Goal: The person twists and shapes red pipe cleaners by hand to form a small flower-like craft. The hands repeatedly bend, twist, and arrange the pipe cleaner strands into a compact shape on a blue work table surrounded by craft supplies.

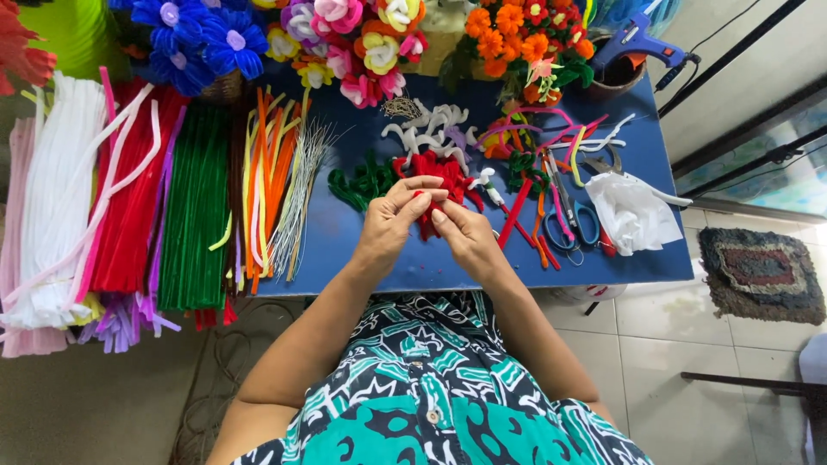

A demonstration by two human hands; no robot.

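Pinching red pipe-cleaner flower, both hands, blue table near edge bare

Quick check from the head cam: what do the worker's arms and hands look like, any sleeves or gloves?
Both arms are bare to above the elbow; no gloves, rings or watch visible on the left hand or right hand. The garment below is teal, black and white patterned with a button.

Red flower half behind fingers

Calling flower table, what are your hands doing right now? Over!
Left hand and right hand both pinching the red pipe-cleaner flower. Flower held just above the blue table. Scissors and loose pipe-cleaner scraps lie close beside the right hand.
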